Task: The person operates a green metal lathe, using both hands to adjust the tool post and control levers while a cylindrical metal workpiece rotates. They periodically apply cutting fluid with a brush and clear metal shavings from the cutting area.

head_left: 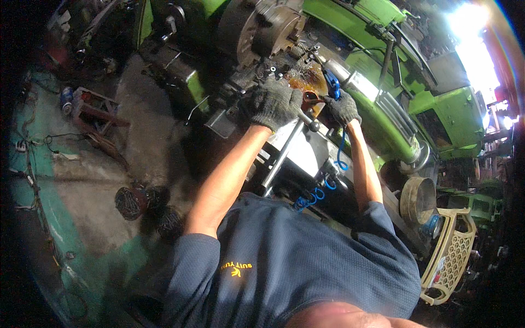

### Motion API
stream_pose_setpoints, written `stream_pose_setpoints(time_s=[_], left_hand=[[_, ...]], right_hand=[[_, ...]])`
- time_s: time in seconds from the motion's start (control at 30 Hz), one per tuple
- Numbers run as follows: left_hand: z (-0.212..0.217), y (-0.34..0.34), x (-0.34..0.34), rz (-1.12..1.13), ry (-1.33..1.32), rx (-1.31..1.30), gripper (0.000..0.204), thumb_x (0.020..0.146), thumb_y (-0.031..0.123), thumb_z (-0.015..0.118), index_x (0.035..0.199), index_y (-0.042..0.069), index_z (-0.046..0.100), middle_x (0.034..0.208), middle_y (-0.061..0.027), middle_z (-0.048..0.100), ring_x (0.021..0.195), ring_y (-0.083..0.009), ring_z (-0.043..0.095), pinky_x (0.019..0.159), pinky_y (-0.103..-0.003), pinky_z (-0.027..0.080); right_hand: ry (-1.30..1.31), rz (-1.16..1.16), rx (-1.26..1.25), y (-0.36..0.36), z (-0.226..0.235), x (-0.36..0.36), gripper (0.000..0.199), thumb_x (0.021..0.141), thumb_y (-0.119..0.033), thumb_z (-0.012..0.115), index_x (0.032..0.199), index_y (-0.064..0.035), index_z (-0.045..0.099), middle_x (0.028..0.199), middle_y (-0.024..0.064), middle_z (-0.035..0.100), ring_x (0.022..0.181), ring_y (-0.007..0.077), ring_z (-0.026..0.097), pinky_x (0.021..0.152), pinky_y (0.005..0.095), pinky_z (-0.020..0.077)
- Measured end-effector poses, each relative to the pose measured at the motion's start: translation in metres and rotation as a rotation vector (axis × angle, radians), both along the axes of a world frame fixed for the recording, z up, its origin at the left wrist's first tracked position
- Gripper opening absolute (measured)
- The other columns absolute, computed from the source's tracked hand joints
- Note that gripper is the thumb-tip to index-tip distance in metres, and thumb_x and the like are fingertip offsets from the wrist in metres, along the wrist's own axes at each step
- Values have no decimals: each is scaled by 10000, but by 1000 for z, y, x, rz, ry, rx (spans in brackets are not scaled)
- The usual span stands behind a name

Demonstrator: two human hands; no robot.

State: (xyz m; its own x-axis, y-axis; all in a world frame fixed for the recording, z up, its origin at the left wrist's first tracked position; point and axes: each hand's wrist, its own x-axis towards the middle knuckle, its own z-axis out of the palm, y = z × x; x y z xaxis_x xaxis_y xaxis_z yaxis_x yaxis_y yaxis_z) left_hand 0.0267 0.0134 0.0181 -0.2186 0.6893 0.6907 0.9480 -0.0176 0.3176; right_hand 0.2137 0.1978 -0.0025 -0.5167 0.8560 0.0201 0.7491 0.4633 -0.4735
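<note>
My left hand (275, 104), in a dark grey knit glove, is closed over the lathe's tool post area. Its fingers curl away from view, so what they grip is hidden. Beside its thumb a metal lever with a dark ball knob (313, 126) sticks out. My right hand (343, 109), gloved alike, is wrapped round a blue air blow gun (331, 82). A blue coiled hose (314, 199) hangs below that hand. Between the hands lies a small reddish-brown round piece (310, 98), near an oily, chip-strewn surface (313, 80). The big lathe chuck (257, 27) sits beyond my left hand.
The green lathe body (394, 126) runs along the right. A long metal bar handle (283, 157) slants toward me. At lower right stand a round metal drum (418, 199) and a beige plastic crate (451, 254). Dark wire-like bundles (131, 203) lie on the floor at left.
</note>
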Motion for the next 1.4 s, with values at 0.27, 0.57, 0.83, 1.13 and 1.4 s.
stream_pose_setpoints(time_s=[0.27,0.57,0.83,1.13,1.4], left_hand=[[3,-1,1,-4,-29,17,323,861,300,568,664,53,640,743,-180,630,765,-376,604,727,-503,472],[-1,1,2,20,-59,-1,327,871,305,575,677,54,654,737,-184,629,752,-374,601,722,-501,463],[-5,4,0,-17,-46,-1,299,857,275,552,637,84,622,740,-165,622,739,-365,584,698,-513,459],[11,28,4,-257,-63,14,653,766,170,663,1399,148,508,1450,-123,488,1327,-355,472,1079,-441,432],[45,23,-16,-493,-24,-507,394,752,207,603,1132,140,679,1188,-98,673,1095,-307,655,953,-397,516]], right_hand=[[-90,0,-54,10,-8,-24,430,807,-361,729,1095,-46,677,937,219,712,903,384,685,805,470,505],[-89,11,-73,-18,10,-17,452,836,-395,715,1132,-56,671,972,216,712,917,378,688,806,453,513],[74,-27,-257,-41,26,4,426,843,-336,732,1165,-65,665,938,169,724,810,280,704,747,415,538],[16,188,-54,-72,38,13,333,831,-275,671,1100,-86,618,1003,211,688,971,399,666,862,479,519],[159,249,-72,-108,19,-9,628,794,-576,725,1171,-83,633,1094,229,688,1046,383,666,899,496,523]])
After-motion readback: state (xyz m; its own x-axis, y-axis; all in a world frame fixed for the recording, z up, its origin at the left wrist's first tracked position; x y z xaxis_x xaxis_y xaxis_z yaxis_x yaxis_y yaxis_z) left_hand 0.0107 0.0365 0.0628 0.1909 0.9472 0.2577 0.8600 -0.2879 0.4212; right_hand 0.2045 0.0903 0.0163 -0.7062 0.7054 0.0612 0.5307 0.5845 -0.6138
